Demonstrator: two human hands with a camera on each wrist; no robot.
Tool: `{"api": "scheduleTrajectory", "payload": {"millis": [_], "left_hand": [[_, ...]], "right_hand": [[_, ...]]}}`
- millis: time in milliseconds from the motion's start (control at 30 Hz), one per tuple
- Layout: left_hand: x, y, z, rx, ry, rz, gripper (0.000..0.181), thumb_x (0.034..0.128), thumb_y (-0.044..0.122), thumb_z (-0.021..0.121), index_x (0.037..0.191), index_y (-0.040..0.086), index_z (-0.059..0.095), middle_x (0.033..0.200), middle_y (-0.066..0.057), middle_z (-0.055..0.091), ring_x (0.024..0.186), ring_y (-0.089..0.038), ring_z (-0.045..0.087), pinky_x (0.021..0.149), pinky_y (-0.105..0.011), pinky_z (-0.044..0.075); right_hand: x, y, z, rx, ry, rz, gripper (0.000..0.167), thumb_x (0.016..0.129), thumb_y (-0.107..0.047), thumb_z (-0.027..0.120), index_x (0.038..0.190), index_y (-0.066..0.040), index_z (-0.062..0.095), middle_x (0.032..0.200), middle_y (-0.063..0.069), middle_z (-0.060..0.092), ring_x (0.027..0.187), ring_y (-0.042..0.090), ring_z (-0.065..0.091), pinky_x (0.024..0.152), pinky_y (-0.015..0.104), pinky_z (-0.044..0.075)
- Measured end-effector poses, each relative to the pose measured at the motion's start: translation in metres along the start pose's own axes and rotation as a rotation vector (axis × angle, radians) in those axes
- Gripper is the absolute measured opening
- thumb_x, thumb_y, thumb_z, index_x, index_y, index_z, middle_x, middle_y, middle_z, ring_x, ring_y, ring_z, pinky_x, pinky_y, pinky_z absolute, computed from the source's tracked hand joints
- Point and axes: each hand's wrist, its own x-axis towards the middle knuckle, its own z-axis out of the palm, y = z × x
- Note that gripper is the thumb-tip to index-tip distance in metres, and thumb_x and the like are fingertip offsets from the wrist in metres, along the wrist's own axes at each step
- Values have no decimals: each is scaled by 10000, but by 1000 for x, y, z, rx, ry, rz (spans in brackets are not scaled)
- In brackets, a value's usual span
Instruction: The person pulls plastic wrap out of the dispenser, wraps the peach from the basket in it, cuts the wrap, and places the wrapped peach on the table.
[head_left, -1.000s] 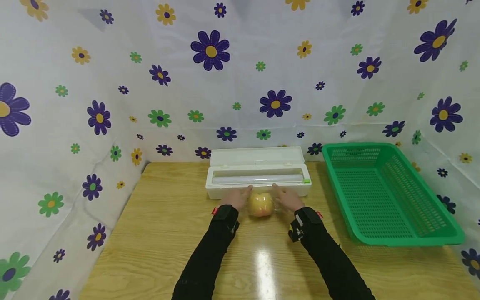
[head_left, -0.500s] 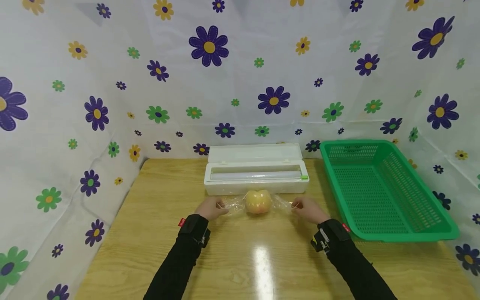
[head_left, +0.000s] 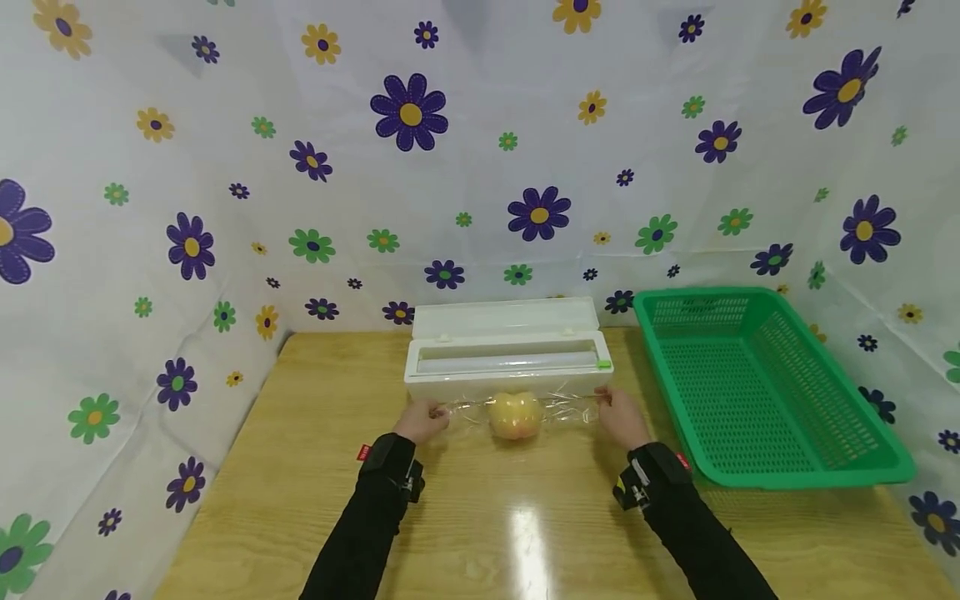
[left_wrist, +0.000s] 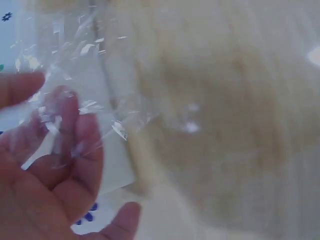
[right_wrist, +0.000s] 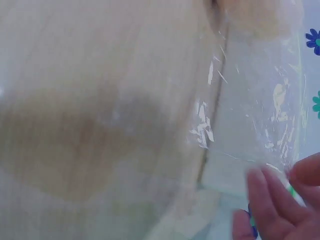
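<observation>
A yellow-pink fruit [head_left: 515, 416], apparently an apple or peach, sits on the table in front of the white box, with clear film [head_left: 566, 408] over it and spreading to both sides. At the film's left end the left hand [head_left: 422, 421] holds it with curled fingers; the left wrist view shows film [left_wrist: 85, 45] lying over the fingers. On the other side the right hand [head_left: 622, 417] pinches the film's right end between thumb and fingers, near the box's front right corner. In the right wrist view this hand [right_wrist: 285, 205] has film [right_wrist: 265, 100] stretching away from it.
The white box [head_left: 510, 385], lid raised, stands against the flowered cloth [head_left: 465, 167] with a roll of film [head_left: 510, 363] inside. To the right is a green basket [head_left: 678, 400] on the wooden table [head_left: 337, 375].
Both hands have moved outward from beside the fruit, drawing the film out to the sides. Since the middle frame, the right hand has moved slightly forward, toward the box.
</observation>
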Motion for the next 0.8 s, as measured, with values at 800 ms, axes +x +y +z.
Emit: {"api": "scheduleTrajectory", "payload": {"millis": [800], "left_hand": [[80,281,55,463,-54,299,272,857,342,569,1052,156,614,996,5,575,880,-129,555,726,-238,440]], "right_hand": [[16,-75,-25,-233,144,66,336,759,-149,705,983,62,570,832,193,604,749,328,580,624,422,450]]}}
